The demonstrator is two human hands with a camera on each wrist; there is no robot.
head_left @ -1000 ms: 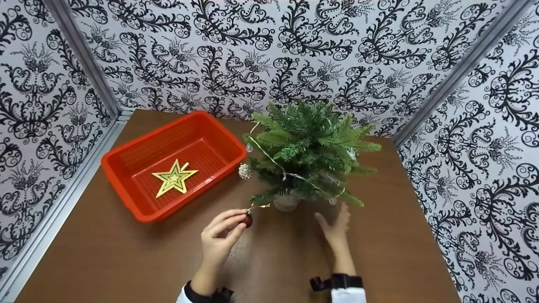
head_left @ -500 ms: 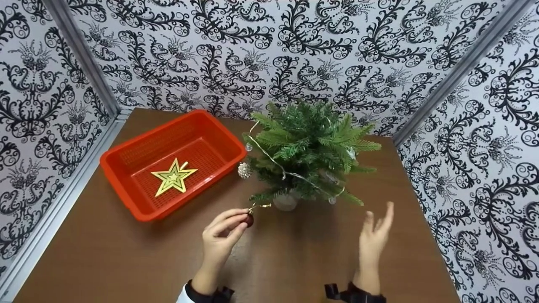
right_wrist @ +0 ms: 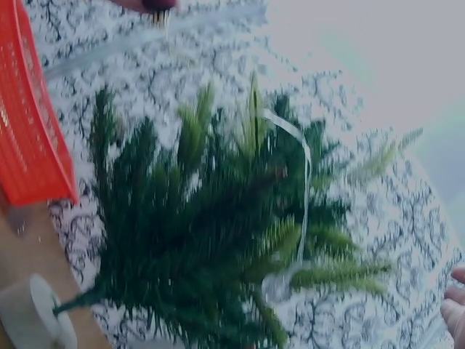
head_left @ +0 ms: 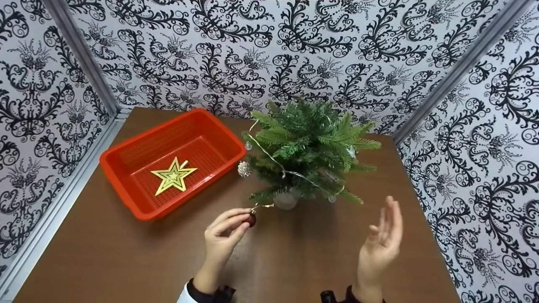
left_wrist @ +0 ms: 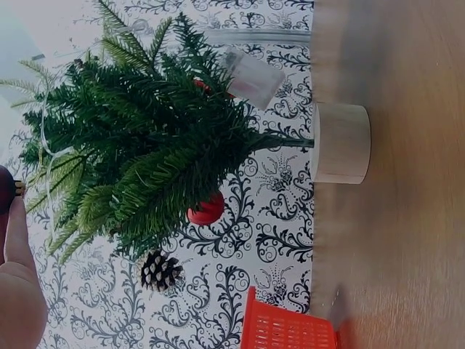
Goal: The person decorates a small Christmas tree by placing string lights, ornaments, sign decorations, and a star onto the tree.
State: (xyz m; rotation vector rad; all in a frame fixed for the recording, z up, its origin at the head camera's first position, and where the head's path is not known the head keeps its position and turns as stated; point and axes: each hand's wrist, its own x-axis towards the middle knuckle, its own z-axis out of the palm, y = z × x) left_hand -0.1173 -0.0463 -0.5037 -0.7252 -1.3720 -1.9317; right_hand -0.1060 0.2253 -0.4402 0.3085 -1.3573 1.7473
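Note:
My left hand (head_left: 223, 233) pinches a small dark red Christmas bauble (head_left: 251, 219) between fingertips and thumb; its gold cap and cord point toward the tree. Just beyond stands a small artificial Christmas tree (head_left: 311, 147) on a round pale wooden base (left_wrist: 341, 142). A thin light garland (head_left: 269, 156) with clear beads drapes across its front. A pine cone (left_wrist: 160, 270) and a red ornament (left_wrist: 206, 209) hang among its branches in the left wrist view. My right hand (head_left: 381, 242) is raised to the right of the tree, fingers extended, holding nothing.
A red plastic basket (head_left: 113, 176) stands left of the tree, with a gold star (head_left: 174, 176) lying in it. Patterned wall panels (head_left: 236, 54) enclose the back and sides of the brown table (head_left: 290, 261).
My right hand has moved from beneath the tree's front branches out to the right and turned upward. The left hand has shifted very slightly right with the bauble.

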